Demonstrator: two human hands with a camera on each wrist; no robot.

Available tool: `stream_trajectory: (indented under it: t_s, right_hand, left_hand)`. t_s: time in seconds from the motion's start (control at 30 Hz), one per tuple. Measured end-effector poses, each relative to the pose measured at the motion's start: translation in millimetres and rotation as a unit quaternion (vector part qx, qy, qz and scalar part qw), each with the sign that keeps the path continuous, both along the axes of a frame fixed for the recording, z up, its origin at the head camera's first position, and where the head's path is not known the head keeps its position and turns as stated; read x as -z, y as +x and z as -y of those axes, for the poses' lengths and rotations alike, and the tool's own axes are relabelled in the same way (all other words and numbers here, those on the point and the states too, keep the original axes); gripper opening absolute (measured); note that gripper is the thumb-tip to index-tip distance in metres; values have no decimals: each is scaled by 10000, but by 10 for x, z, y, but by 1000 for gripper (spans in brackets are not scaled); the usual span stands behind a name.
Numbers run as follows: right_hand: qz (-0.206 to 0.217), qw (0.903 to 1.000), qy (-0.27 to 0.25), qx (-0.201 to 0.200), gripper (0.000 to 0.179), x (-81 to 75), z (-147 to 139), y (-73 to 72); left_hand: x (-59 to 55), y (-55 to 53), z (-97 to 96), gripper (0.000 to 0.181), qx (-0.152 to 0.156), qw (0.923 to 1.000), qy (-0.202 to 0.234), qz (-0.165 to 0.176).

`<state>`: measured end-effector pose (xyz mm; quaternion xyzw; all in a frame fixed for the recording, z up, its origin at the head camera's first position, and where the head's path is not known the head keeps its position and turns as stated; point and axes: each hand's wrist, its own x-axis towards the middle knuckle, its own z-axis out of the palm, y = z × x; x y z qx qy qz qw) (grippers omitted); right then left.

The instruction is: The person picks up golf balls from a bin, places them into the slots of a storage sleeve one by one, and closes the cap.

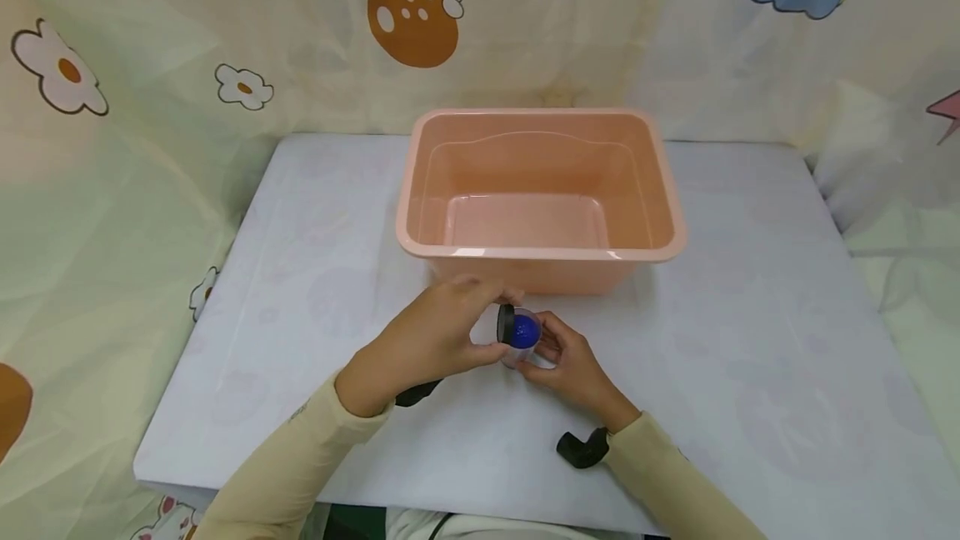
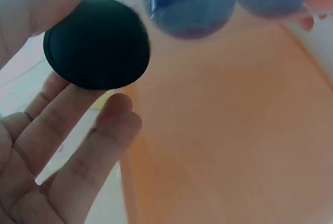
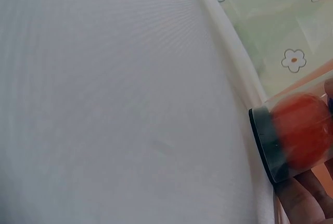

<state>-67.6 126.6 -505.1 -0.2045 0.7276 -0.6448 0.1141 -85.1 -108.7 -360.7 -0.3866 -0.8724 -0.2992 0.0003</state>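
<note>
A clear tube (image 1: 517, 357) with a blue ball (image 1: 526, 332) at one end is held above the table in front of the basin. My left hand (image 1: 431, 340) pinches a round black lid (image 1: 506, 324) between thumb and fingers at the tube's end; whether they touch I cannot tell. In the left wrist view, the lid (image 2: 99, 44) is seen flat-on, and blue balls (image 2: 190, 5) lie to its right. My right hand (image 1: 566, 365) grips the tube with curled fingers. The right wrist view shows a red ball (image 3: 302, 130) inside, by the dark end (image 3: 266, 143) of the tube.
Behind the hands, a peach plastic basin (image 1: 540, 254) stands on the white-covered table (image 1: 750, 340). Patterned cloth (image 1: 300, 23) hangs at the back and sides. Black straps (image 1: 583, 448) are at the wrists.
</note>
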Motion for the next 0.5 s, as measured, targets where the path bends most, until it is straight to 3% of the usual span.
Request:
stream_trajectory:
  t_s: [0.17, 0.5]
  right_hand:
    - [-52, 10000, -21, -20, 47, 9, 2, -8]
    - [93, 10000, 20, -25, 57, -13, -12, -2]
  left_hand:
    - [90, -56, -65, 47, 386, 9988, 281, 112]
    - [164, -115, -140, 42, 530, 9986, 85, -30]
